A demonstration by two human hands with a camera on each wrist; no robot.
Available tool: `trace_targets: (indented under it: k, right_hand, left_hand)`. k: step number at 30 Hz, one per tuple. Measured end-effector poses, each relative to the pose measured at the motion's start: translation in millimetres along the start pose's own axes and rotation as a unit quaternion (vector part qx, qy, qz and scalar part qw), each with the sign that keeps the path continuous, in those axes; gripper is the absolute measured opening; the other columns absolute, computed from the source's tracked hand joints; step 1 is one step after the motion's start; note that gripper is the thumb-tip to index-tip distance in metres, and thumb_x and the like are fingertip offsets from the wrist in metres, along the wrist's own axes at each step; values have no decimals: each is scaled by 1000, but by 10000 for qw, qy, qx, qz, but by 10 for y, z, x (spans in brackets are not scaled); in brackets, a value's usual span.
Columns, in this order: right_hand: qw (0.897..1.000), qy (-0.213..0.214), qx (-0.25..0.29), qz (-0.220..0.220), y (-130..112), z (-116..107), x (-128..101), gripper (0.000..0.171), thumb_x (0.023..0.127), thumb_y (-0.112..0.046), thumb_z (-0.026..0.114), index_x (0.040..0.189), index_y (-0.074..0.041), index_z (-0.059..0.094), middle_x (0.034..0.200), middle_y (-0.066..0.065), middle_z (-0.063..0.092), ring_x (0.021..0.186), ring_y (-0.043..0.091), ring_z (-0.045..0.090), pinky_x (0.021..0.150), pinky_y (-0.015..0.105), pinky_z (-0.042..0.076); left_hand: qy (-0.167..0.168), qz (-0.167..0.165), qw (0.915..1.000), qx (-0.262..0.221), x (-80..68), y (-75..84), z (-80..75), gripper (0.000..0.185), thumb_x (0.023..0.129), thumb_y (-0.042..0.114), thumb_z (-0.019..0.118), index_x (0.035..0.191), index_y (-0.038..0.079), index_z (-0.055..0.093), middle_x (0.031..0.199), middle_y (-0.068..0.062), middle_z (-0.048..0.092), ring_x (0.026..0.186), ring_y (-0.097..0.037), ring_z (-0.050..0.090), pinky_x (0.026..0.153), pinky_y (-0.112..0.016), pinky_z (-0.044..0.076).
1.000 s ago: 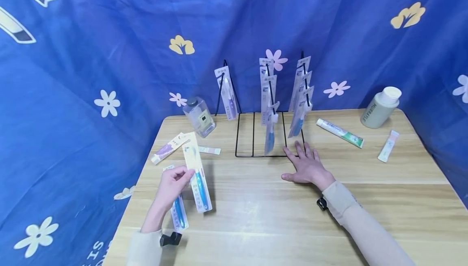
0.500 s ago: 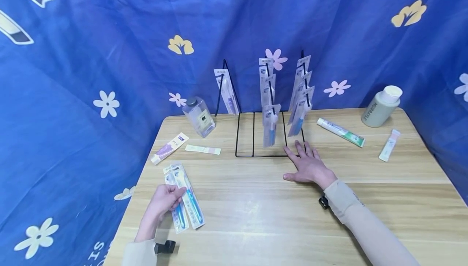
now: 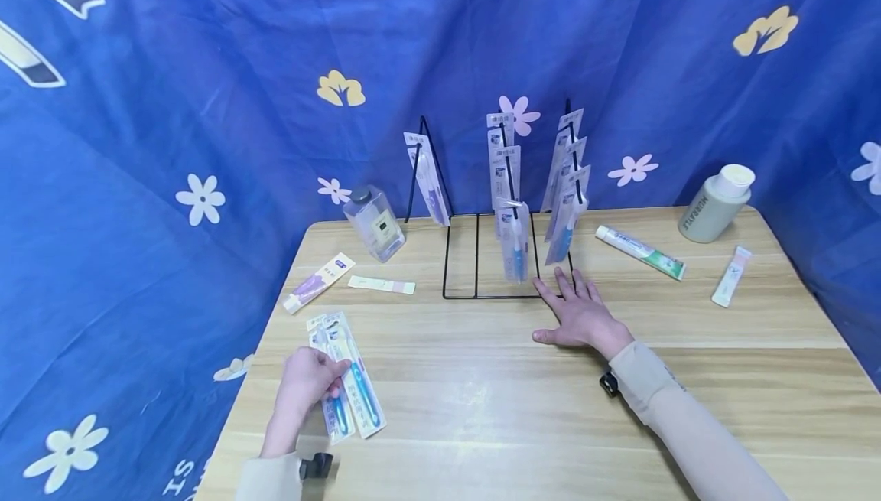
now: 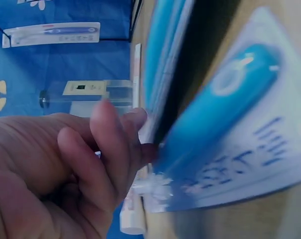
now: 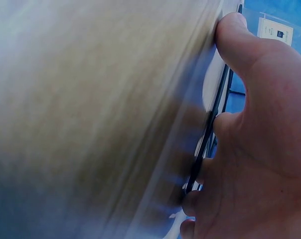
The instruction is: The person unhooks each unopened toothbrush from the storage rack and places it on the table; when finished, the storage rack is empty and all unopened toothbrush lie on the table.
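Observation:
My left hand (image 3: 306, 380) pinches a packaged toothbrush (image 3: 363, 394) with a blue handle, low over the left part of the table. A second packaged blue toothbrush (image 3: 338, 417) lies beside it, partly covered by the hand. In the left wrist view, the held package (image 4: 163, 55) stands on edge at the fingertips, and the other package (image 4: 285, 109) lies close to the camera. Fingers spread, my right hand (image 3: 581, 317) rests at the front right corner of a black wire rack (image 3: 482, 297). The right wrist view shows its fingertips along the rack's wire (image 5: 205, 137).
Packaged toothbrushes hang from the rack's left hook (image 3: 430, 187), middle hook (image 3: 515, 245) and right hook (image 3: 567, 218). Around it are a clear bottle (image 3: 375, 222), a purple-white tube (image 3: 319, 283), a small sachet (image 3: 381, 284), a green-white toothpaste tube (image 3: 640, 252), a grey bottle (image 3: 716, 206) and another sachet (image 3: 731, 275).
My left hand has brought the packaged toothbrush down and toward me, next to the other package. The front package on the middle hook has swung. My right hand stays put.

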State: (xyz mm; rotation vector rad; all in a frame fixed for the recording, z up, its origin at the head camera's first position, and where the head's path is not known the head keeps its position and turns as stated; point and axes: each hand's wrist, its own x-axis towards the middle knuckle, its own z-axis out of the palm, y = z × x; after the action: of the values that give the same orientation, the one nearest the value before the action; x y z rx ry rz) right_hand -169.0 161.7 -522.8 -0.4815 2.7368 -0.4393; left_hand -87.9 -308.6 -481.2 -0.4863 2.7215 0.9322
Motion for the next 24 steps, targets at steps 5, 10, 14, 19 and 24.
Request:
trace_targets:
  k: [5,10,14,19,24]
  right_hand:
    - [10000,47,-17,-8,-2,-8,-10,101,87,-67,65,165,-23,16,169,26,2,154,54,-3,124,69,3]
    - [10000,34,-8,-7,-2,-14,-11,101,88,-66,65,164,-22,17,169,26,1,154,55,-3,123,69,3]
    - [10000,11,-37,7,-7,-12,-10,101,88,-67,64,165,-22,16,169,26,1,154,54,-4,124,69,2]
    - [10000,-28,-47,49,-9,0,3,102,88,-67,64,165,-24,14,170,25,0,154,53,-5,124,68,1]
    - [10000,-11,-53,55,9,11,12,102,88,-67,65,165,-24,14,170,25,0,154,54,-5,124,68,2]
  left_hand:
    - [423,461,9967,521,88,165,-66,35,92,27,74,65,6,67,50,-1,58,46,-14,54,44,-24,34]
    - [649,1281,9882,-526,403,513,-94,30,92,30,77,99,0,77,79,-12,77,60,-11,68,55,-23,55]
    - [687,1888,9597,-1965,737,907,-68,35,89,20,80,117,-1,74,94,-15,78,67,-9,71,62,-24,60]
    - [709,2402,9183,-3067,1120,1437,-56,36,87,10,80,122,4,73,82,6,71,55,-4,56,50,-19,50]
    - [217,2826,8920,-3521,1462,1865,-54,50,91,4,72,140,5,61,80,14,62,47,0,46,45,-15,40]
